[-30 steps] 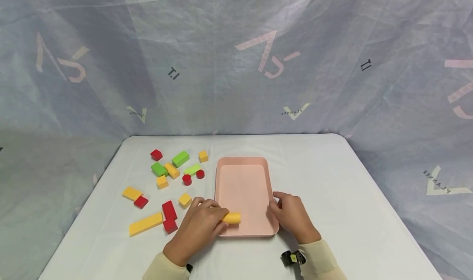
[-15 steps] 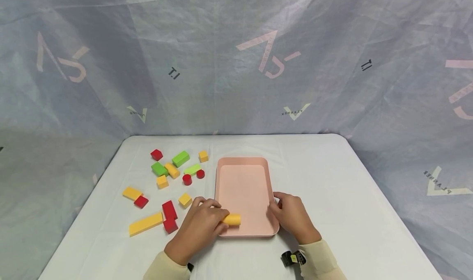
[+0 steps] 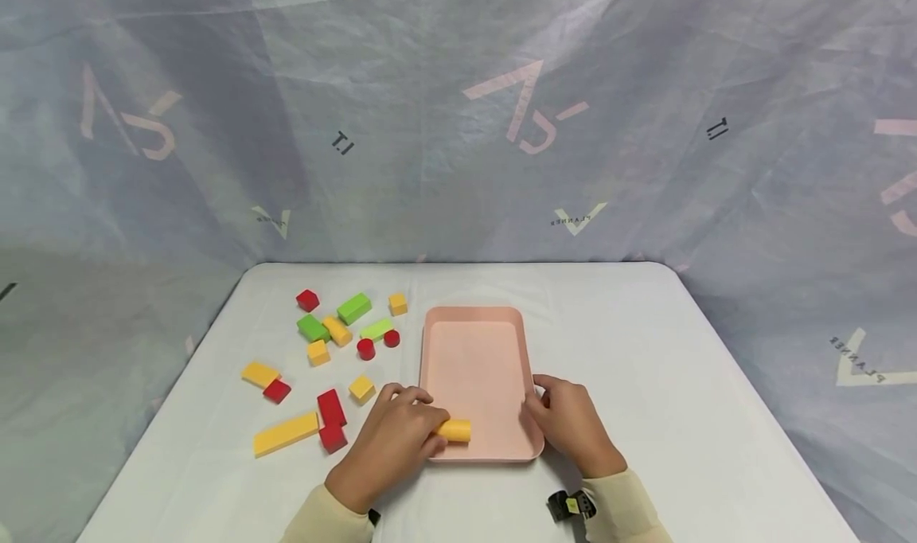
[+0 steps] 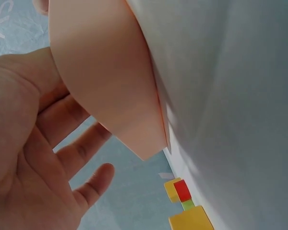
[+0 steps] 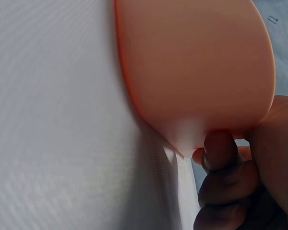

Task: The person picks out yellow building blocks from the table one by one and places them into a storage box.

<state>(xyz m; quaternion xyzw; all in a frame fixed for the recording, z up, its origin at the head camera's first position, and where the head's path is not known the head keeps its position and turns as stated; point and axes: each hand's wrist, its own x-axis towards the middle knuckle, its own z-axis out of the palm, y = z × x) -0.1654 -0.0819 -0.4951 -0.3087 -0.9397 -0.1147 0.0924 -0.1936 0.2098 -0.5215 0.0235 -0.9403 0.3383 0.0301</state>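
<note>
In the head view my left hand reaches over the near left rim of a pink tray. It holds a yellow cylindrical block lying sideways at the tray's near left corner; the block's left end is hidden by the fingers. The left wrist view has the tray's outer wall in front of the left hand, hiding the block. On the opposite side my right hand pinches the tray's right rim, thumb at the inner side. From the right wrist view, its curled fingers sit against the outer wall.
Left of the tray lie several toy blocks on the white table: a long yellow plank, a red block, a yellow cube, a green block and a red cylinder. A grey printed cloth hangs behind.
</note>
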